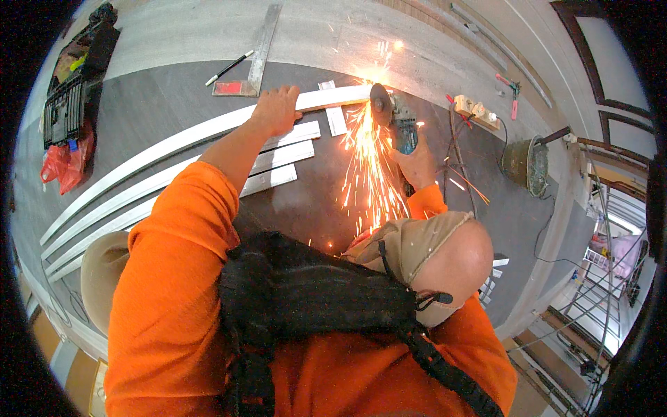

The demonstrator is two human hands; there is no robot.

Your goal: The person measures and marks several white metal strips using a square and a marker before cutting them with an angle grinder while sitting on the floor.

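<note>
A long white metal bar (333, 98) runs across the dark board from the lower left to the spinning disc. My left hand (276, 111) is closed over it, a short way from its right end. An angle grinder (406, 133) is in the grip of my right hand (417, 163), whose fingers are partly hidden. Its cutting disc (380, 105) stands at the bar's end and throws a stream of bright sparks (372, 167) toward me. Under the bar lies a short white piece (336, 119). Several more white bars (281, 157) lie side by side below my left forearm.
Beyond the bar lie a metal square (264, 59) and a marker pen (229, 67). A black toolbox (64, 111) and red plastic bag (66, 163) sit at left. At right are a socket strip (476, 111) with cables, a bucket (526, 165) and a red-handled tool (514, 108).
</note>
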